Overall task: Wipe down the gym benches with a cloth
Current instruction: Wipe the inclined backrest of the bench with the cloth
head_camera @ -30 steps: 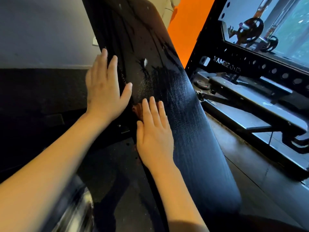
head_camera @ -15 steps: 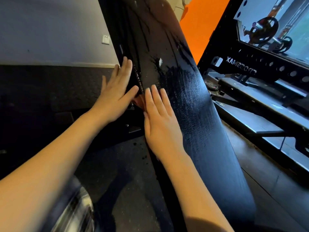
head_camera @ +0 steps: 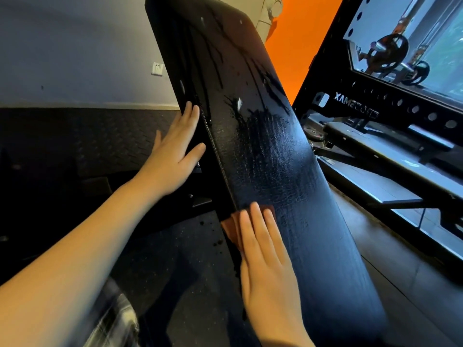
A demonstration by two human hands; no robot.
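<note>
Head view: one frame.
Bench pad (head_camera: 275, 159): black, inclined, with wet streaks beyond the right fingertips.
Right hand (head_camera: 263, 256): fingers straight and together, pressing flat on the cloth and gripping nothing.
Cloth (head_camera: 231, 226): reddish-brown, under the right fingers at the pad's left edge, showing just left of them.
Left hand (head_camera: 172, 156): fingers extended flat against the pad's left side, holding nothing.

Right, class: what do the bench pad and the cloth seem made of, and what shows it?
Bench pad: probably black vinyl or faux leather, glossy, fine-grained; liquid streaks sit on top. Cloth: likely soft fabric, matte reddish-brown, layered folded edges.
</note>
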